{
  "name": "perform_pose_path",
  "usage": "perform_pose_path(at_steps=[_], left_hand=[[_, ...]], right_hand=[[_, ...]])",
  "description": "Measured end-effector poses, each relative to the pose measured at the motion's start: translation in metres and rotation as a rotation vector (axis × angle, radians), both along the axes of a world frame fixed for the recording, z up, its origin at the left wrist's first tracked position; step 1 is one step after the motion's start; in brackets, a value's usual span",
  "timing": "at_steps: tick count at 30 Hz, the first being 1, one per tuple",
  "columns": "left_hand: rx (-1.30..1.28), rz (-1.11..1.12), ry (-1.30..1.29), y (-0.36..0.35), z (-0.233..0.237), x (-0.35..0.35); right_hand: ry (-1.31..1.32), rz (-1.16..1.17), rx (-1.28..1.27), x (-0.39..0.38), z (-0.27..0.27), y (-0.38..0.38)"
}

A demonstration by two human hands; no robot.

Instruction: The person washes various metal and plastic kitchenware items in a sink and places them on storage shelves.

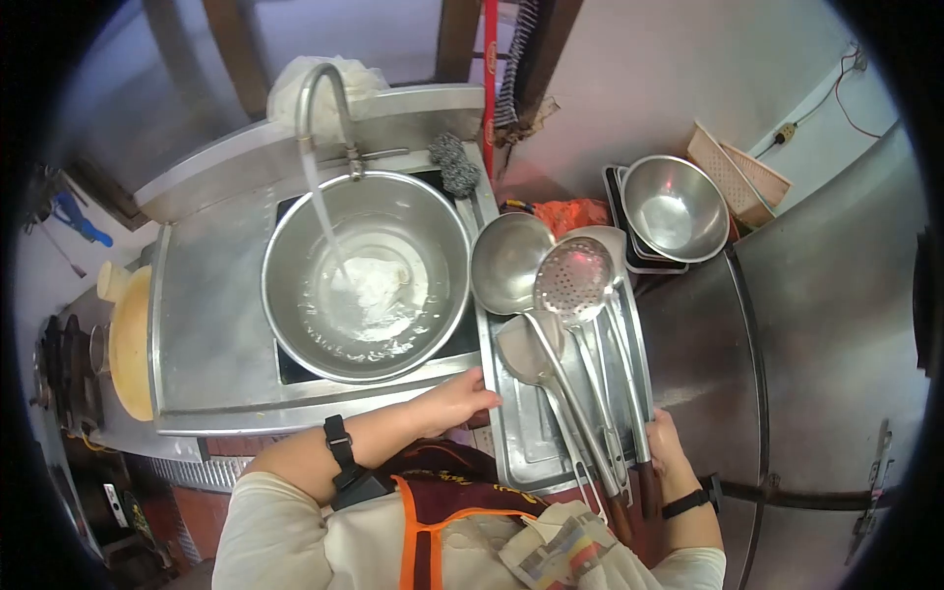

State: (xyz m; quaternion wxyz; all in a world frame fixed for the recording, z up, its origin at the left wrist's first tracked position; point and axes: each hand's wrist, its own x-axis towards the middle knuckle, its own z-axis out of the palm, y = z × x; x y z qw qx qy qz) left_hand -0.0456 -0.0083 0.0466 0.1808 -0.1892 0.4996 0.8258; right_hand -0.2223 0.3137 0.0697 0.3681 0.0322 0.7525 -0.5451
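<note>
A metal tray [526, 433] lies in front of me, tilted slightly, with long-handled kitchen tools on it. My left hand [454, 401] grips its left rim, thumb on the edge and other fingers partly hidden. On the opposite side my right hand [667, 447] is closed around the right rim, near a dark tool handle. The tray carries a large ladle [511, 264], a perforated skimmer [574, 280] and a wok spatula [527, 346], with another flat blade partly hidden beneath the skimmer. Their handles point toward my body.
Water runs from a tap [329, 84] into a large steel basin [275, 295] set in the sink counter [211, 324]. A steel-wool scrubber [454, 165] sits behind it. To the right stand a steel bowl [677, 211], a pink basket [757, 182] and a steel cabinet [836, 324].
</note>
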Motion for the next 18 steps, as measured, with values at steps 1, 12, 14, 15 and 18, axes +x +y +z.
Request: perform_pose_path(at_steps=[1,12,14,15,18], left_hand=[[-0.041,0.130,0.070,-0.005,0.003,0.006],[-0.023,0.709,-0.180,-0.093,0.035,0.095],[-0.013,0.716,-0.177,-0.110,0.044,0.107],[0.001,0.721,-0.195,-0.116,0.059,0.113],[0.070,0.705,-0.256,-0.140,0.047,0.133]], right_hand=[[-0.007,0.031,-0.016,0.001,0.003,-0.015],[0.000,0.366,0.012,0.032,0.025,-0.179],[-0.097,0.332,-0.033,0.044,0.035,-0.204],[-0.144,0.332,-0.017,0.036,0.020,-0.208],[-0.125,0.469,0.178,0.040,0.019,-0.227]])
